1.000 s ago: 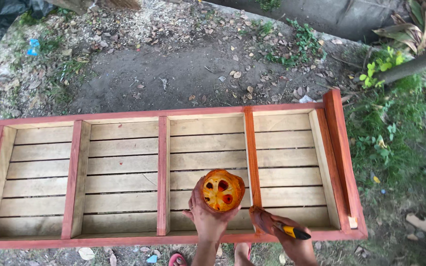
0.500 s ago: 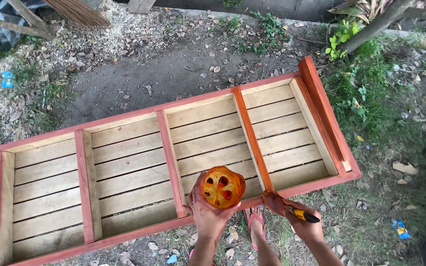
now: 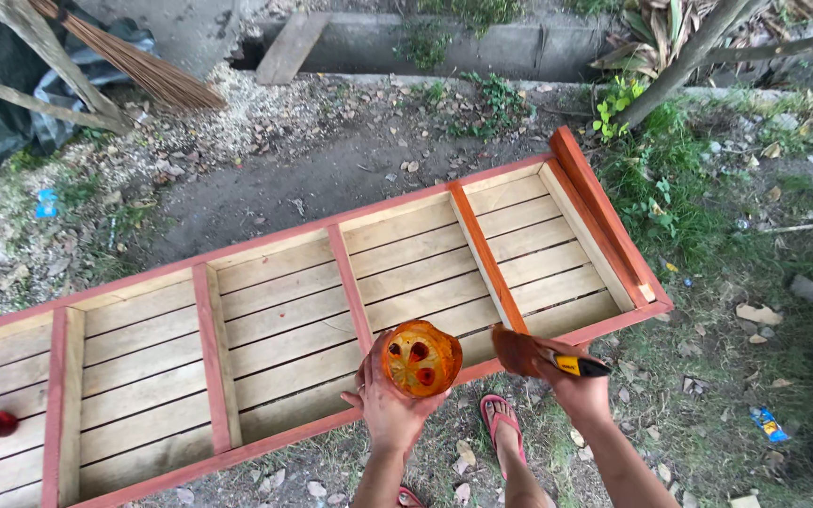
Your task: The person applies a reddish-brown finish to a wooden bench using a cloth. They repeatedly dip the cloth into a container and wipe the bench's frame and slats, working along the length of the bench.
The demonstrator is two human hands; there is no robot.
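Observation:
My left hand (image 3: 386,404) grips a small round container (image 3: 421,357) holding orange-red paint, held over the near edge of a long slatted wooden frame (image 3: 275,320). The frame's rails and dividers are painted red; its slats are bare wood. My right hand (image 3: 576,381) holds a paintbrush (image 3: 536,354) with a yellow and black handle and paint-stained bristles, just right of the container and above the frame's near rail. One foot in a red sandal (image 3: 501,419) shows below between my arms.
The frame lies on dirt and grass. A broom (image 3: 134,66) and wooden poles lean at the upper left beside a dark tarp. A concrete block wall (image 3: 482,42) runs along the back. Plants and tree stems (image 3: 679,56) stand at the right. Litter dots the ground.
The view has turned, so the frame now runs diagonally. Both hands keep their hold; the brush has risen beside the container.

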